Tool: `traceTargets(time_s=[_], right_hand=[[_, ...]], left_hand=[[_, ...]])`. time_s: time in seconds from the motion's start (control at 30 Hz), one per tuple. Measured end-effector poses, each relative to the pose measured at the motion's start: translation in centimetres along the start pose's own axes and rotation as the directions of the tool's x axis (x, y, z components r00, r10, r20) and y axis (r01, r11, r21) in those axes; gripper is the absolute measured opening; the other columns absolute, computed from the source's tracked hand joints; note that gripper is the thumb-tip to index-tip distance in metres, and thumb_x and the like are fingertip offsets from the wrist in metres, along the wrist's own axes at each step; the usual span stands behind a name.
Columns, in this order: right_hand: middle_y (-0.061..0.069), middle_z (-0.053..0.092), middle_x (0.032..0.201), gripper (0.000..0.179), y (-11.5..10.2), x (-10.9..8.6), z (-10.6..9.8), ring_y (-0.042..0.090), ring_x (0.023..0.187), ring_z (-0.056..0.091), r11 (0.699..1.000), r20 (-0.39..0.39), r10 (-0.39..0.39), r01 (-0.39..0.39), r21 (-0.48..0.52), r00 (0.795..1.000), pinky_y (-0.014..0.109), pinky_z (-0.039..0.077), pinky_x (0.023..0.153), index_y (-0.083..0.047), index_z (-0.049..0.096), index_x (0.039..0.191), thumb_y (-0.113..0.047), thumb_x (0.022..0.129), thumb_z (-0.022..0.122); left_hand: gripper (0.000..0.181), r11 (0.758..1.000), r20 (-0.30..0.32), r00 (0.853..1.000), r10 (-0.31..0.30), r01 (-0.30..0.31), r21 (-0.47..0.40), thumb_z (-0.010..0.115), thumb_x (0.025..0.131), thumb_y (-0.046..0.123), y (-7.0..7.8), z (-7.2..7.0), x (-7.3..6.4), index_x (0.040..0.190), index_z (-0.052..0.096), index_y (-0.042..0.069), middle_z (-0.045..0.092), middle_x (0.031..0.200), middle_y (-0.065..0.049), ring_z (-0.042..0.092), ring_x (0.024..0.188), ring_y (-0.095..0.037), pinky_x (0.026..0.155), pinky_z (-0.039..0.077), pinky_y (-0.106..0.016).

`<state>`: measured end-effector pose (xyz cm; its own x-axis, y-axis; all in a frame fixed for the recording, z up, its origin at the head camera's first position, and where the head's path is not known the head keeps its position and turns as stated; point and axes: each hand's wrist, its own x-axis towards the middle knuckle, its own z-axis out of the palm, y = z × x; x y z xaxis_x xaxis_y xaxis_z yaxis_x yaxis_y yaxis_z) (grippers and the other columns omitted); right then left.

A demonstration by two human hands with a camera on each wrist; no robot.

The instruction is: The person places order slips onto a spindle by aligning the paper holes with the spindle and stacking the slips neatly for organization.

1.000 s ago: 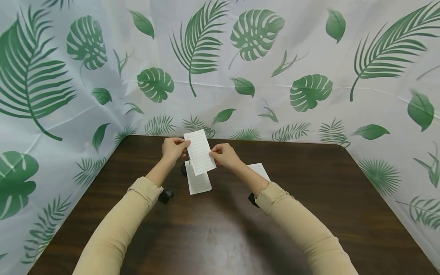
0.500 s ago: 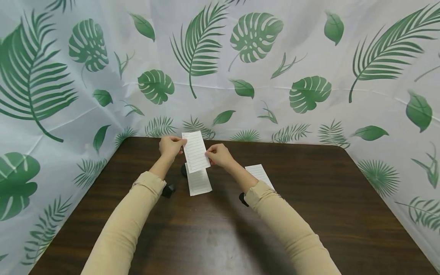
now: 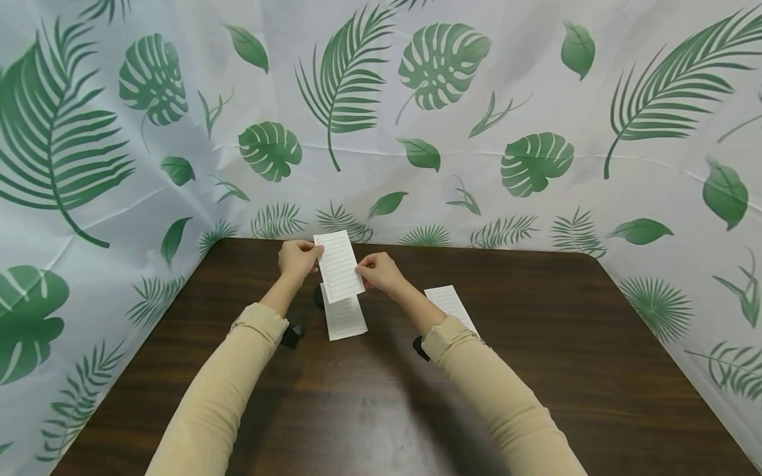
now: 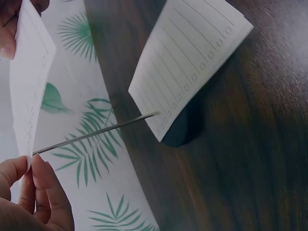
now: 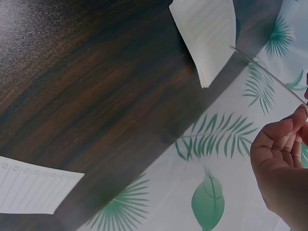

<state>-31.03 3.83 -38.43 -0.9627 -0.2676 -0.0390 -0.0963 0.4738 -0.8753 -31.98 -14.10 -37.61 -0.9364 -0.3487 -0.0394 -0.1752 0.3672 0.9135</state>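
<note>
Both hands hold up a white lined slip of paper (image 3: 339, 268) with a column of small checkboxes. My left hand (image 3: 296, 258) pinches its left edge between thumb and fingers; my right hand (image 3: 381, 271) pinches the right edge. Below it, several similar slips (image 3: 346, 320) are stacked on a paper spike, whose thin metal rod (image 4: 96, 134) rises from a dark round base (image 4: 175, 137). In the left wrist view the rod's upper end meets the held slip beside the left fingertips. Whether it passes through the paper, I cannot tell.
More lined paper (image 3: 450, 305) lies on the dark wooden table (image 3: 553, 344), right of the spike and partly behind the right forearm. A white curtain with green leaves (image 3: 452, 178) hangs along the table's back edge and sides. Black wrist cameras (image 3: 292, 335) sit under the sleeves.
Over the second, both hands and the held slip have moved slightly left. In the last half second the slip has come down a little. The grip on it stays the same.
</note>
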Motion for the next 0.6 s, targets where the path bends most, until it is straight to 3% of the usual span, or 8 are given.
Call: traceTargets(time_s=[0.2,0.4,0.47,0.6], right_hand=[[0.008,0.057,0.063,0.017,-0.01,0.04,0.02,0.01,0.049,0.049,1.0,-0.004,-0.011,0.011,-0.008,1.0,0.017,0.043,0.046,0.008,0.065,0.09,-0.006,0.091,0.056],[0.002,0.055,0.06,0.017,0.01,-0.06,0.13,0.009,0.048,0.049,1.0,0.005,-0.025,0.025,-0.007,1.0,0.016,0.044,0.045,0.009,0.065,0.09,-0.005,0.091,0.056],[0.003,0.055,0.06,0.017,0.06,-0.15,0.18,0.008,0.047,0.049,1.0,0.012,-0.024,0.024,-0.007,1.0,0.015,0.044,0.045,0.009,0.065,0.09,-0.005,0.091,0.056],[0.006,0.057,0.061,0.017,0.18,-0.3,0.25,0.006,0.046,0.049,1.0,0.025,-0.022,0.022,-0.005,0.999,0.015,0.045,0.045,0.009,0.064,0.09,-0.005,0.092,0.055]], left_hand=[[0.025,0.998,0.014,0.998,0.054,-0.054,0.045,0.063,0.089,0.019,0.02,0.07,-0.23,0.104,0.069,-0.001,0.07,0.086,-0.017,0.053,0.046,-0.005,0.047,0.051,-0.016],[0.027,0.996,0.03,0.997,0.071,-0.073,0.047,0.061,0.09,0.018,0.04,0.17,-0.25,0.108,0.068,-0.002,0.068,0.101,-0.019,0.051,0.045,-0.002,0.05,0.054,-0.018],[0.028,0.995,0.033,0.996,0.078,-0.08,0.061,0.061,0.09,0.018,0.02,0.25,-0.27,0.109,0.067,-0.002,0.067,0.105,-0.019,0.055,0.048,-0.006,0.053,0.055,-0.02],[0.028,0.994,0.029,0.997,0.077,-0.079,0.078,0.06,0.09,0.018,-0.03,0.37,-0.35,0.109,0.068,-0.001,0.068,0.106,-0.019,0.068,0.065,-0.028,0.06,0.059,-0.027]])
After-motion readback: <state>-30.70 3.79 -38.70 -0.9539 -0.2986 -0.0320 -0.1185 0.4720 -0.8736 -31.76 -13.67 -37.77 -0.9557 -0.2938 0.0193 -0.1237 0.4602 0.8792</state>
